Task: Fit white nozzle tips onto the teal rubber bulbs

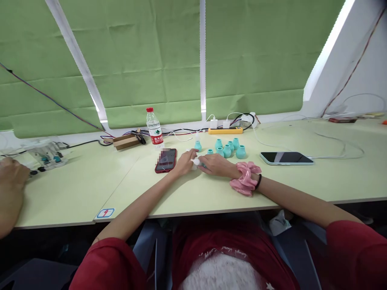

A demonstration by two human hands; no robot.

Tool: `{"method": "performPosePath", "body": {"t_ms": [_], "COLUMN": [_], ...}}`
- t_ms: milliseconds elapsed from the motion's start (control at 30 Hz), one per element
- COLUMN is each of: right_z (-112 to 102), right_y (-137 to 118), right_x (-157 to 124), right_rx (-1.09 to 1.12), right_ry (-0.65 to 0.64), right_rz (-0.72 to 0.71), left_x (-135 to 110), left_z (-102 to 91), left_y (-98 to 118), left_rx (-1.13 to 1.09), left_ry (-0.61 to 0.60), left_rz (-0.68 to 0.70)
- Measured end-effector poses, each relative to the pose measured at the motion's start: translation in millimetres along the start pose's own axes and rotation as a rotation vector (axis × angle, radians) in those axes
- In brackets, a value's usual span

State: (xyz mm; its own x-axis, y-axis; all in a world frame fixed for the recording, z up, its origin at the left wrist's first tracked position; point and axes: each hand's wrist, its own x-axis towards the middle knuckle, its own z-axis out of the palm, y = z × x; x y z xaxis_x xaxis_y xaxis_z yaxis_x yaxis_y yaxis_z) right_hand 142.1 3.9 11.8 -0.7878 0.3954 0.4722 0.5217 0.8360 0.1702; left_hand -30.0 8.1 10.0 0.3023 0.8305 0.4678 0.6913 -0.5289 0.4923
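My left hand [185,162] and my right hand [218,164] meet low over the table, their fingers closed around a small white part [196,161]. Some turquoise shows by my right fingertips, but the fingers hide most of what is held there. Just beyond my hands stand several small turquoise round-bellied pieces with narrow necks, such as this turquoise piece [240,152]. A little behind my left fingers, one turquoise piece with a clear white tip [198,145] stands upright. A pink scrunchie [245,178] and a dark band circle my right wrist.
A phone in a red case [166,160] lies left of my hands; a light-cased phone [286,158] lies right. Behind stand a water bottle [155,129], a cardboard box [127,141] and a yellow power strip [225,131] with cables. Another person's hand [13,177] is far left, by a device [46,155].
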Motion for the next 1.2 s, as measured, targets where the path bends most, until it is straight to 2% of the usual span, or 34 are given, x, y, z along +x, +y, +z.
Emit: {"method": "performPosePath", "body": {"t_ms": [100,300,467,700,767,833,900,967,1067,1200], "right_z": [-2,3,13,14,12,11,11,12,15,20], "right_y": [3,0,-5,-6,-6,-5,-3,0,3,4], "right_x": [2,-3,-4,-3,-4,-4,-4,-4,-2,-1], "right_rx": [-0.054,0.170,0.384,0.535,0.570,0.634,0.728,0.847,1.035,1.215], "right_ry": [-0.052,0.024,0.069,0.201,0.252,0.303,0.337,0.350,0.328,0.236], "right_rz": [0.065,0.184,0.244,0.249,0.266,0.303,0.360,0.414,0.452,0.506], "left_x": [0,0,5,9,10,10,10,8,5,4], "left_z": [-3.9,-2.0,0.6,0.0,-1.9,-3.5,-3.6,-1.6,3.2,5.7], "left_y": [5,14,9,2,2,2,-1,-4,-11,-13], "left_rx": [-0.179,-0.231,-0.632,-0.847,-0.869,-0.783,-0.561,-0.318,-0.081,0.053], "left_ry": [0.119,-0.008,-0.153,-0.223,-0.207,-0.090,0.067,0.148,0.138,0.099], "left_rz": [-0.002,-0.029,-0.260,-0.357,-0.368,-0.347,-0.261,-0.162,-0.101,-0.061]}}
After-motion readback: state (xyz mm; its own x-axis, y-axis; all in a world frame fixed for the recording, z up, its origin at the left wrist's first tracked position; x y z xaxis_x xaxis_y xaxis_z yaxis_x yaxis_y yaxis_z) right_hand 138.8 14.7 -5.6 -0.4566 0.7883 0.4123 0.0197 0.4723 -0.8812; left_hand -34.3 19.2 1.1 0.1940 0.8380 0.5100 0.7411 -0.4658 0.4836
